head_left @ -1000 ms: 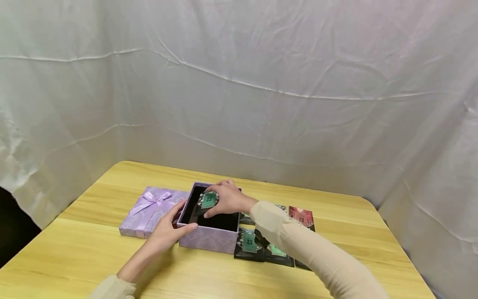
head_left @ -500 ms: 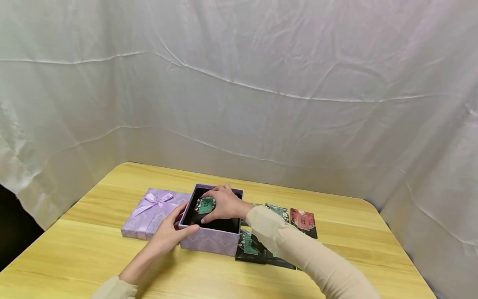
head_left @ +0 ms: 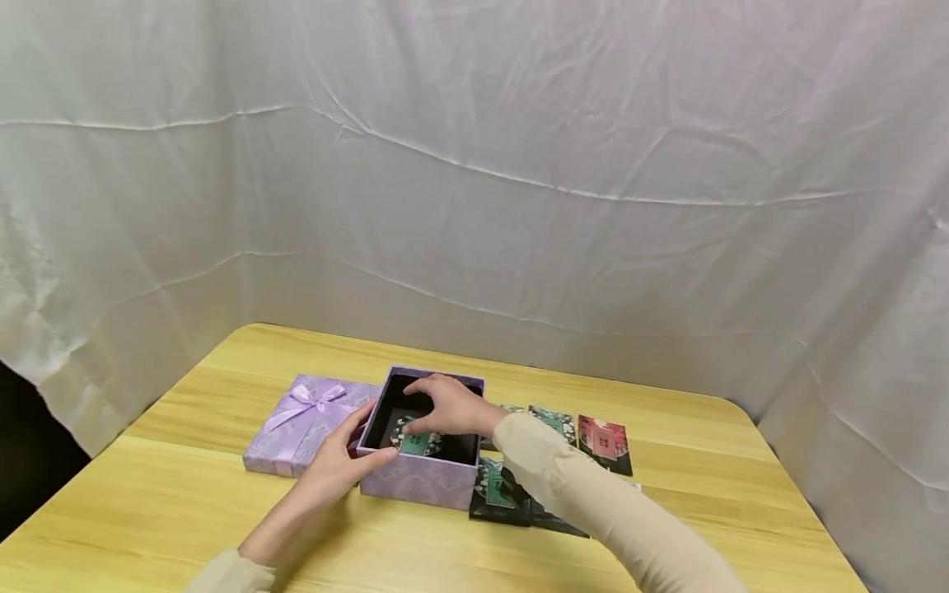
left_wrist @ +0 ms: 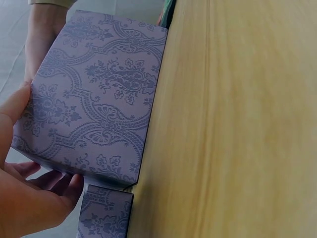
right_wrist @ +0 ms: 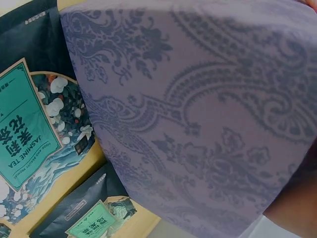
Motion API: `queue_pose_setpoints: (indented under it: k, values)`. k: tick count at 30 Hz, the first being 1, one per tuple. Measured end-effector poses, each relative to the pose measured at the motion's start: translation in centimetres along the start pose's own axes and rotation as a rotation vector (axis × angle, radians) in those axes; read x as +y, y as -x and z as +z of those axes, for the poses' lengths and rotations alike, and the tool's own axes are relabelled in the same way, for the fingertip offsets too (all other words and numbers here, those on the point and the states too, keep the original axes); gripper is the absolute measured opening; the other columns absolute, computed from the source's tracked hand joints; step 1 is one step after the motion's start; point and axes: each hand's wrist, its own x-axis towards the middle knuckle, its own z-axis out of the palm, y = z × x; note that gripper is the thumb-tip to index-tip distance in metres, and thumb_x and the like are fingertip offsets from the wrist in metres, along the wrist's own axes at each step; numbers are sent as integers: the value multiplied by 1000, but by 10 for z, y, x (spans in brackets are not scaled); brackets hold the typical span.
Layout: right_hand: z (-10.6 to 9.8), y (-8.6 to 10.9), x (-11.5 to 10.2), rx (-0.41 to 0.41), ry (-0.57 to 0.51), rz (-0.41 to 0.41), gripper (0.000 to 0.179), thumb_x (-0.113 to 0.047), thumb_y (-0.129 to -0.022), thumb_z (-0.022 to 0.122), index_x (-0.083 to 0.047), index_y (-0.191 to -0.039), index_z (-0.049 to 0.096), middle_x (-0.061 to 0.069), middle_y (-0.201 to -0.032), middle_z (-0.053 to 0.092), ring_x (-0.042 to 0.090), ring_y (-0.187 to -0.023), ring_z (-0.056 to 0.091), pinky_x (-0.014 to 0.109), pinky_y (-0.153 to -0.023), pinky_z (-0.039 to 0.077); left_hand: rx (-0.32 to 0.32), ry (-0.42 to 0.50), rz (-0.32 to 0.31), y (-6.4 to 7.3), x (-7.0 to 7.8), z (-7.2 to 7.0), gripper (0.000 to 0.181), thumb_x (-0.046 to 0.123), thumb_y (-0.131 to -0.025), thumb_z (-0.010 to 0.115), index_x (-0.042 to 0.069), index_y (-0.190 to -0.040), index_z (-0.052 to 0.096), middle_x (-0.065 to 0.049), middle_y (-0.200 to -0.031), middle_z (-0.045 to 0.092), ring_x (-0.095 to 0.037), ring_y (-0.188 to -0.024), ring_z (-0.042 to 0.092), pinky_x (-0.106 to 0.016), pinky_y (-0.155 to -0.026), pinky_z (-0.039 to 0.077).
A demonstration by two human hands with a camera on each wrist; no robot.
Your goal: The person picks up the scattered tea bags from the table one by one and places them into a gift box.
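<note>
A purple patterned gift box [head_left: 418, 483] stands open-topped on the table, its inside black. My left hand [head_left: 334, 463] holds its near left corner, thumb along the front rim and fingers on the left side; the left wrist view shows the same hold on the box [left_wrist: 99, 94]. Inside the box lies a dark tea packet [head_left: 421, 445] with a green label. Over it my right hand [head_left: 454, 408] reaches in from the right, thumb and fingers spread apart, the thumb overlapping the packet's edge. In the right wrist view the box wall hides most of this hand.
The purple lid [head_left: 278, 432] with its ribbon bow [head_left: 315, 397] lies left of the box. Several packets lie to the right, among them a red one [head_left: 604, 445] and a jasmine tea packet [right_wrist: 29, 129]; my right sleeve [head_left: 593, 486] covers some. Pale curtains [head_left: 519, 181] hang behind the table.
My right hand brought the tea packet lower into the box and let go of it, its fingers now spread. The left hand keeps its hold on the box.
</note>
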Motion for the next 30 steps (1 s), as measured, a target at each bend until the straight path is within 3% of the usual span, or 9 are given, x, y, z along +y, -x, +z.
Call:
queue_pose_setpoints:
  k: [4, 14, 22, 30]
  values:
    - [-4, 3, 7, 17, -85, -45, 54, -26, -91, 69, -4, -137, 52, 11, -134, 55, 27, -119, 54, 38, -95, 46, 8, -17, -10, 0, 0, 1, 81, 11, -84, 73, 0, -151, 27, -33, -135, 44, -38, -109, 56, -25, -81, 49]
    - [-18, 14, 16, 54, -170, -78, 47, -22, -93, 66, -3, -135, 54, 13, -129, 58, 24, -114, 56, 38, -95, 45, 20, -11, -16, 1, 2, 1, 82, 11, -84, 74, 1, -151, 27, -31, -135, 46, -38, -112, 55, -25, -84, 47]
    - [-39, 32, 19, 125, -316, -106, 44, -18, -94, 64, -1, -134, 54, 15, -129, 59, 26, -114, 58, 39, -95, 46, 24, -6, -6, 1, 0, 0, 80, 10, -84, 73, 1, -150, 28, -28, -134, 48, -37, -112, 54, -25, -85, 47]
    - [-53, 52, 37, 177, -325, -56, 42, -20, -94, 63, -5, -134, 56, 10, -126, 61, 24, -111, 59, 39, -89, 49, 26, -21, -14, 2, 0, -1, 80, 11, -84, 73, 2, -151, 29, -27, -138, 45, -36, -111, 54, -24, -85, 46]
